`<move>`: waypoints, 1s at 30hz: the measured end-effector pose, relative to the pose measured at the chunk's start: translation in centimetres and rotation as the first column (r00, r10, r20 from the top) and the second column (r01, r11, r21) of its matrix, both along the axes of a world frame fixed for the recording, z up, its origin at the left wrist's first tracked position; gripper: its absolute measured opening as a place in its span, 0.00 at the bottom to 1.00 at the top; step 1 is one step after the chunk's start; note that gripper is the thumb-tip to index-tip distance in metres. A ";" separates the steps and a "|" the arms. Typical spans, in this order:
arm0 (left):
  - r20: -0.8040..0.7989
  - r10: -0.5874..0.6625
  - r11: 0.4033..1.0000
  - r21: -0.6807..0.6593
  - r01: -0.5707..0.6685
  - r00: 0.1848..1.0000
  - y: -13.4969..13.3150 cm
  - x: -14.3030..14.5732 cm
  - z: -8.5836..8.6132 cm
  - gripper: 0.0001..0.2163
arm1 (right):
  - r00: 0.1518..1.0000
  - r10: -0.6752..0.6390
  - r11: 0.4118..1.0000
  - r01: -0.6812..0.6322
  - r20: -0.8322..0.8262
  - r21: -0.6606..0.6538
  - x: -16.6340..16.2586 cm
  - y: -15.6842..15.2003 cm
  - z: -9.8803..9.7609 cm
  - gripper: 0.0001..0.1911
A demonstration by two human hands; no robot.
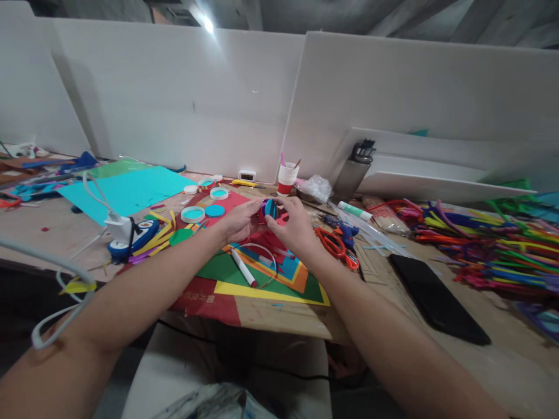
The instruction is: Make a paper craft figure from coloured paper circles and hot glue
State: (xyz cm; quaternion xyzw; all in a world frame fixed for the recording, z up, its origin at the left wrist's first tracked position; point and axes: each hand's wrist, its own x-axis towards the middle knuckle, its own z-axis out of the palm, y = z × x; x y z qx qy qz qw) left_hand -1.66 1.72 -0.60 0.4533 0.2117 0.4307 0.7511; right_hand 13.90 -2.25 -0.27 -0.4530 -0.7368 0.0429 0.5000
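Between my two hands, above the stacked paper, is a small round piece with a purple rim and a blue disc face (pixel 271 208). My left hand (pixel 243 222) is closed on its left side. From the right, my right hand (pixel 296 223) pinches it, the thumb against the blue face. Left of my hands lie a blue disc (pixel 215 210), a green disc (pixel 180 236) and white rings with blue insides (pixel 193 215). Below them a white marker with a red end (pixel 243 267) rests on coloured paper sheets (pixel 271 295).
Orange-handled scissors (pixel 334 243) and a black phone (pixel 439 298) lie on the right, near many pipe cleaners (pixel 493 244). A paper cup (pixel 287 177) and a dark bottle (pixel 354 170) stand behind. Leftward are a blue sheet (pixel 131 189) and a white charger with cable (pixel 119 227).
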 end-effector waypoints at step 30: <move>-0.044 0.057 0.995 0.081 -0.053 0.997 -1.1 0.5 0.9 0.14 | 0.961 -0.160 0.983 0.133 0.226 0.128 0.8 -0.1 -0.1 0.18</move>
